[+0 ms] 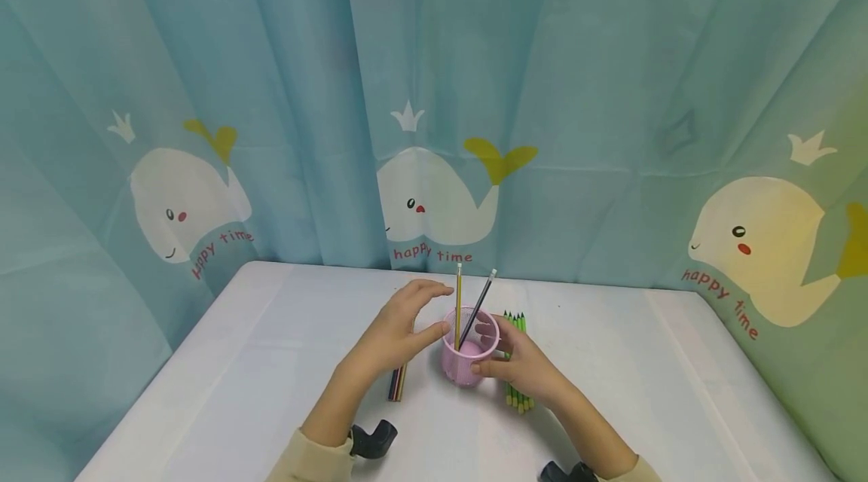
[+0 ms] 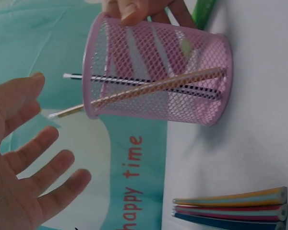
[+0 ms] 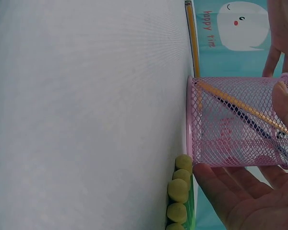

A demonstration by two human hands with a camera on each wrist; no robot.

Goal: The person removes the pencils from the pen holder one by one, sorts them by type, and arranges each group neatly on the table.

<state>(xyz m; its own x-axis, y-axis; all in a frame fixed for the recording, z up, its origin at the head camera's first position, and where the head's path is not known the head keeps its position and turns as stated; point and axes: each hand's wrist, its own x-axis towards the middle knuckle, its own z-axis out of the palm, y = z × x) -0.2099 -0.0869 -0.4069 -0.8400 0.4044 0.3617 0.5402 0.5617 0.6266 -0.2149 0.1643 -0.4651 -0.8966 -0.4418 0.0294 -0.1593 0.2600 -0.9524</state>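
A pink mesh pencil cup (image 1: 459, 370) stands upright on the white table. Two pencils lean inside it, a yellow one (image 1: 458, 288) and a dark one (image 1: 484, 289), white tips up. My right hand (image 1: 521, 367) grips the cup from the right, thumb (image 3: 284, 108) against its side near the rim and the other fingers round the far side. To the left of the rim is my left hand (image 1: 401, 322), palm toward the cup, fingers spread and holding nothing. The left wrist view shows a gap between those fingers and the cup (image 2: 156, 48).
Several green pencils (image 1: 519, 399) with yellowish ends lie in a row right of the cup, partly under my right hand. Left of it lie a few coloured pencils (image 2: 230, 197), partly hidden by my left hand in the head view. A whale-print curtain (image 1: 597, 90) hangs behind the table.
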